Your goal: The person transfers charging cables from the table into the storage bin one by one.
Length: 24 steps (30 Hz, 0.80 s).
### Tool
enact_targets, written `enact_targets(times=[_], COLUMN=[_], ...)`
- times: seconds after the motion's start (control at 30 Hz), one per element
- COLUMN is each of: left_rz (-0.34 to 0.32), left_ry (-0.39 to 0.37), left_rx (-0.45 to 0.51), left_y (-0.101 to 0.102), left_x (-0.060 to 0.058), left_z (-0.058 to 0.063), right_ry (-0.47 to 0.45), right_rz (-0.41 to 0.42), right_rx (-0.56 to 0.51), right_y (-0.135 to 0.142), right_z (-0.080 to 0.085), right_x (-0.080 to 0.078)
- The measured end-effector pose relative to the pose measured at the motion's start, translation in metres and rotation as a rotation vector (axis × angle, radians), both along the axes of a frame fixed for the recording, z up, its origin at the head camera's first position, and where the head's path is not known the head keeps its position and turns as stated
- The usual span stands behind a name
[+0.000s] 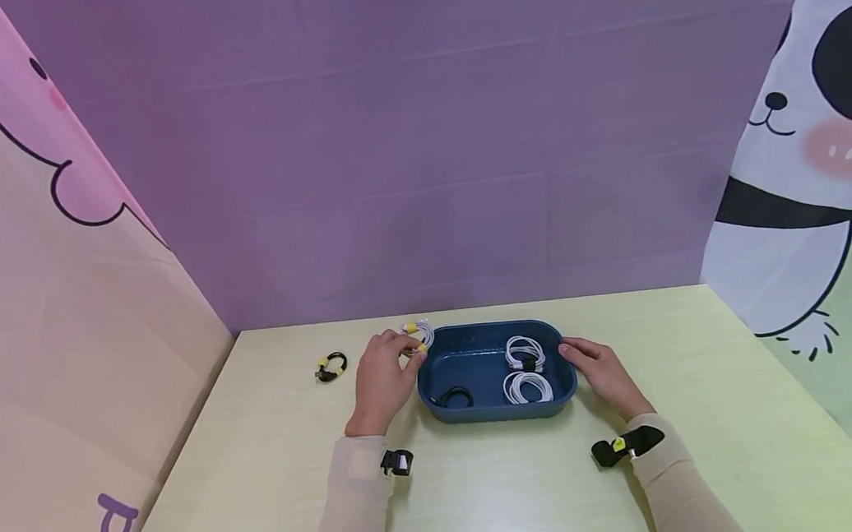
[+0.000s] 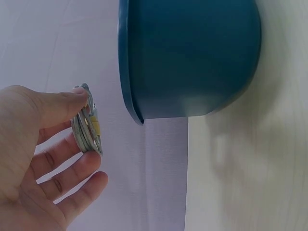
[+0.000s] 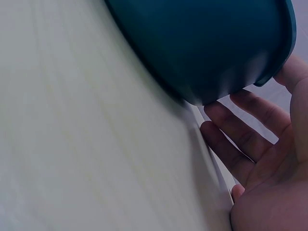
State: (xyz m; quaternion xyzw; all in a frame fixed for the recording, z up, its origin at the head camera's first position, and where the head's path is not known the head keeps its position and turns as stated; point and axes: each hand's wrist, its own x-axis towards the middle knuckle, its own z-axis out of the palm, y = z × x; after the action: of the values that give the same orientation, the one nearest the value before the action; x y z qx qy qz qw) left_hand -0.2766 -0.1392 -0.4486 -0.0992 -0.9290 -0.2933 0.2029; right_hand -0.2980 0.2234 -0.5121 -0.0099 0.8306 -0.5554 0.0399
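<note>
left hand (image 1: pixel 383 378) pinching coiled cable (image 1: pixel 417 333)

A black cable coil (image 1: pixel 330 367) with yellow ties lies on the pale green table (image 1: pixel 703 411), before purple and cartoon-printed backdrops.

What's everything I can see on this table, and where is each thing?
Blue tray: one, dark blue, oval, middle of the table.
White cable coils in tray: two, white, each bound with a dark tie, right half of the tray.
Black cable coil in tray: one, black, near left corner of the tray.
White cable coil with yellow ties: one, white, held just outside the tray's far left rim.
Black cable coil on table: one, black with yellow ties, left of the tray.
Table: one, pale yellow-green.
Left hand: pinches the yellow-tied coil.
Right hand: fingers straight, against the tray's right end.
</note>
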Motion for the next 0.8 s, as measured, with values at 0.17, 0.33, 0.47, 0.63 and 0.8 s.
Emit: enact_targets(times=[0.17, 0.33, 0.47, 0.63, 0.8], left_rz=[-0.002, -0.009, -0.017, -0.022, -0.026], left_ry=[0.007, 0.003, 0.005, 0.006, 0.01], left_rx=[-0.003, 0.003, 0.005, 0.007, 0.002], left_y=[0.0014, 0.0031, 0.0045, 0.0054, 0.0067], left_x=[0.001, 0.003, 0.0039, 0.0036, 0.0034], left_z=[-0.0005, 0.0015, 0.0028, 0.002, 0.002], right_ry=[0.002, 0.0, 0.002, 0.0, -0.011], right_rz=[0.003, 0.002, -0.002, -0.005, -0.007], right_rx=[0.008, 0.009, 0.004, 0.009, 0.014], right_y=[-0.0009, -0.0014, -0.0011, -0.0012, -0.0012], right_z=[-0.0003, 0.0, 0.0, 0.0, 0.0002], right_x=[0.0003, 0.0006, 0.0004, 0.0002, 0.0001])
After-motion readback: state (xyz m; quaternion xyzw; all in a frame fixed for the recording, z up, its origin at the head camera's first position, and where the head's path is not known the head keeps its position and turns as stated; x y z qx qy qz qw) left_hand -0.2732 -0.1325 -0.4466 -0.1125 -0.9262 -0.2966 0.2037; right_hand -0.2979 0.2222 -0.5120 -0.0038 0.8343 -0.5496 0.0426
